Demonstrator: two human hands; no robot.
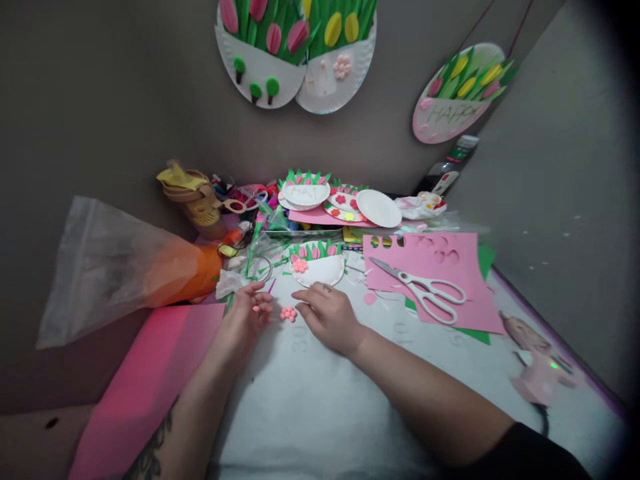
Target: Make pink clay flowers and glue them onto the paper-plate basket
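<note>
My left hand [249, 308], palm turned inward with fingers curled, holds small pink clay balls [257, 309]. Beside it on the mat lies a small pink flower [289, 314] made of similar balls. My right hand [330, 317] rests just right of that flower, index finger stretched toward it and thumb apart below, with nothing visible in the fingers. Behind both hands sits a cut paper plate [320, 270] with green paper leaves, pink tulips and another pink ball flower at its left. A thin purple stick [271, 286] shows by my left fingertips.
White-handled scissors [430, 290] lie on pink paper [425, 243] at right. A pink glue gun [537, 377] with a green light sits at the right edge. An orange-filled plastic bag [175, 270] stands left. Decorated plates [305, 195] and a cup [200, 207] line the back.
</note>
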